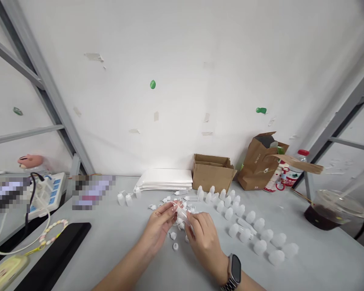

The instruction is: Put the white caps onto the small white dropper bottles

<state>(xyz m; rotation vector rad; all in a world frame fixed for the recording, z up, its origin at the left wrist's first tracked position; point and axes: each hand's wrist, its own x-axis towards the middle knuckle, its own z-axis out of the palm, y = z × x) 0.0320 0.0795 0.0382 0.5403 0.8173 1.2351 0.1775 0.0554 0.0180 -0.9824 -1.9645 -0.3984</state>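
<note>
Over the pale grey counter (79, 258), the left hand (159, 227) and the right hand (204, 238) meet near the middle, fingers curled and pinching a small translucent plastic bottle (182, 216) that tilts between them. Small white plastic caps (175, 246) lie scattered just below and around both hands. Loose rows of white plastic bottles (239, 221) stand to the right, close beside the right hand, which wears a smartwatch (235, 270) on its wrist. Farther back sit a stack of white flat packets (164, 180), an open cardboard box (212, 173) and a brown paper bag (261, 163).
</note>
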